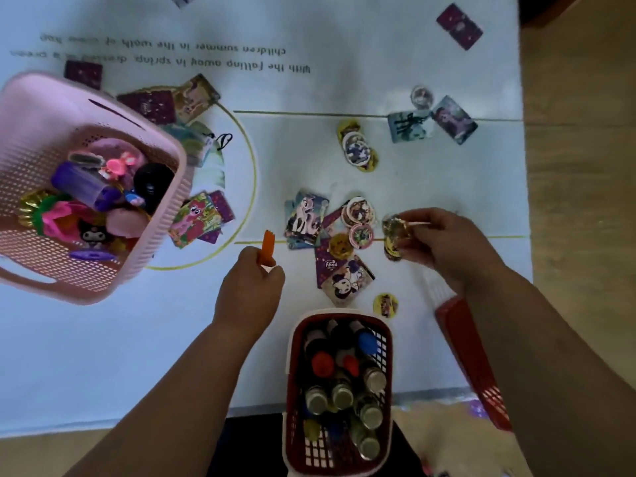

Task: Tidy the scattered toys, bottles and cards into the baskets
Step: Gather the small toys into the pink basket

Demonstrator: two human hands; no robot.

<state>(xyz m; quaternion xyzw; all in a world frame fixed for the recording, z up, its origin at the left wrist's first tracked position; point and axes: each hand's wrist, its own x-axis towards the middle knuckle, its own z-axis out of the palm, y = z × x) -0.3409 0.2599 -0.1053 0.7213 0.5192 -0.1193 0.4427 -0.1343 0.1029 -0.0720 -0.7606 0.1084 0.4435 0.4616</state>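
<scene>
L hand (pixel 251 287) grips an orange toy (pixel 268 245), R hand (pixel 444 247) pinches gold discs (pixel 393 235) (just beside the card pile (pixel 330 235)).

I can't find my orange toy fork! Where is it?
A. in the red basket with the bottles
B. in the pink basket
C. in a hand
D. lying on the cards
C: the left hand grips the orange fork, whose prongs poke up above the fist; the right hand pinches round cards.
</scene>
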